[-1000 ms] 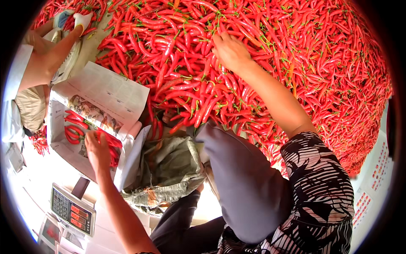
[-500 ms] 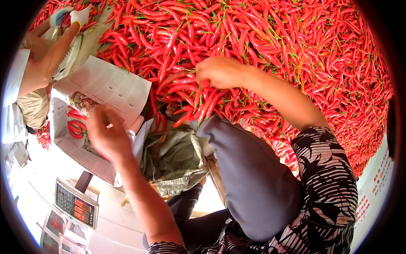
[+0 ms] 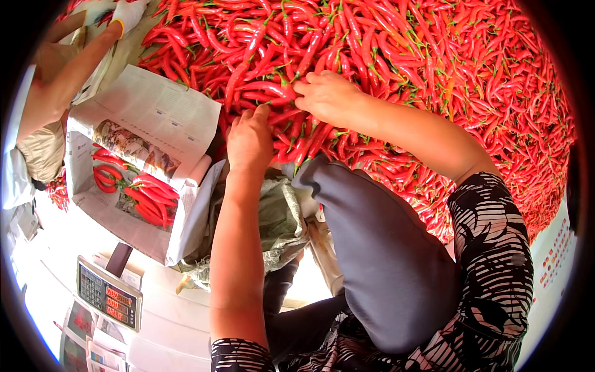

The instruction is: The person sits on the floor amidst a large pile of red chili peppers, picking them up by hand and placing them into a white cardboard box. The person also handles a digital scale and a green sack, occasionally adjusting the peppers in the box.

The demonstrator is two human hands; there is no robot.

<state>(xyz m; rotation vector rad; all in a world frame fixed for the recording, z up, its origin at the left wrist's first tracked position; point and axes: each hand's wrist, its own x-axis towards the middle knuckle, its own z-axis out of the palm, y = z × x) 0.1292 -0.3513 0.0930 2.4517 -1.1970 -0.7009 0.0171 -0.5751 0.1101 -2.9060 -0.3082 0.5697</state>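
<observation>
A large heap of red chili peppers (image 3: 384,56) with green stems spreads in front of me. My right hand (image 3: 328,98) is at its near side, with thumb and fingers closed on a chili pepper (image 3: 273,88). Close by on the left, my left hand (image 3: 249,141) reaches onto the heap's near edge, fingers forward and slightly apart, touching peppers. No pepper shows in its grasp, though its palm side is hidden. To the left, a newspaper-lined box (image 3: 118,228) holds several red chili peppers (image 3: 152,195); a newspaper flap (image 3: 155,102) stands raised at its far side.
A scale display (image 3: 110,292) with keys and red digits sits below the box. A grey-green woven sack (image 3: 279,214) hangs open beside my bent knee (image 3: 378,248). At the far left, another person's arm (image 3: 68,80) ends in a white glove (image 3: 129,15).
My left hand has moved from over the box to the heap, uncovering the peppers inside. My right hand has shifted slightly, its fingers now stretched further toward the left hand.
</observation>
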